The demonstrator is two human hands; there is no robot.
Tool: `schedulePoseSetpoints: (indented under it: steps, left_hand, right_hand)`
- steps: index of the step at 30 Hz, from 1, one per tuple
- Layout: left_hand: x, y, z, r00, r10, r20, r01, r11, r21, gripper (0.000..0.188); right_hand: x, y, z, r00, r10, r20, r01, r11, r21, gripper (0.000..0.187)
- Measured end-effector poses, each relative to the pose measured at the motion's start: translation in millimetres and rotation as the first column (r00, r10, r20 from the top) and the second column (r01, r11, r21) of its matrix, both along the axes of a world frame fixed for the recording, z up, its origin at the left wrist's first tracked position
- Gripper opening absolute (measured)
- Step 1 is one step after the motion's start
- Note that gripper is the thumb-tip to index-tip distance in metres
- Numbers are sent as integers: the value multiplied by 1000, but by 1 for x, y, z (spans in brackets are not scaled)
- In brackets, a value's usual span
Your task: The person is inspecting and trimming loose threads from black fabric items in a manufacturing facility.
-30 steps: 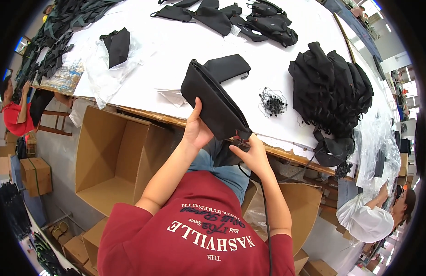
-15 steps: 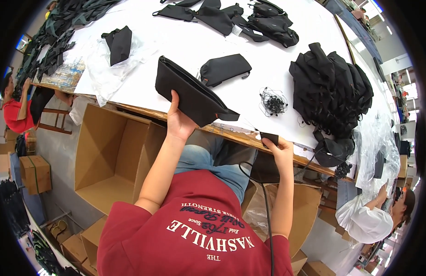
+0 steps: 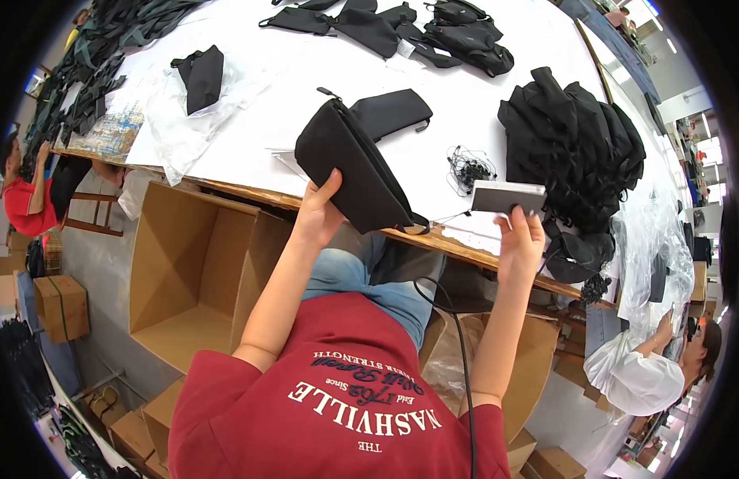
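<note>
A black fabric pouch (image 3: pixel 349 164) with a zip along its long side is tilted in front of me, above the table's near edge. My left hand (image 3: pixel 320 214) grips its lower left side, thumb across the front. My right hand (image 3: pixel 521 243) pinches a small dark-grey card stack (image 3: pixel 503 199) with a pale edge, held level to the pouch's right. A thin thread runs between the pouch's right end and the cards; where it is fastened I cannot tell. Just behind the pouch, another black pouch (image 3: pixel 395 112) lies flat, partly covered.
A tangle of black strings (image 3: pixel 471 170) lies beyond the cards. To its right is a large heap of black pouches (image 3: pixel 573 152). More black bags (image 3: pixel 465 40) lie at the far side. An open cardboard box (image 3: pixel 174 271) stands below the table at left. Two people sit at either side.
My right hand has lifted the cards up and rightward from the table edge, turning their pale edge into view. My left hand has shifted the pouch right and tipped it more upright.
</note>
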State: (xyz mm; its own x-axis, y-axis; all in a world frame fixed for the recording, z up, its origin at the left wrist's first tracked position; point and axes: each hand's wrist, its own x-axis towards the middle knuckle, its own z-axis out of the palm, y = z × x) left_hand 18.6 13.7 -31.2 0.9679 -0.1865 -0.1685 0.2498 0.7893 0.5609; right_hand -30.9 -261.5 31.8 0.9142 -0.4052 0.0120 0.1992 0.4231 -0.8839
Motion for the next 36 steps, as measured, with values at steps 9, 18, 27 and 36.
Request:
schedulePoseSetpoints:
  steps: [9,18,27,36]
  left_hand:
    - [-14,-14,11,989,-146,2,145,986,78,33]
    - [-14,-17,18,993,-115,-14,116,989,93,37]
    - [-15,-14,14,994,-70,-83,75,995,65,42]
    - [-18,-22,14,985,-166,56,160,982,99,40]
  right_hand:
    - [15,64,32,966,258,-36,-166,503,-848,18]
    - [16,69,33,970,243,-14,-122,436,-892,19]
    - [9,69,37,973,97,209,36,831,-554,15]
    - [10,80,28,963,262,-62,-165,391,-905,21]
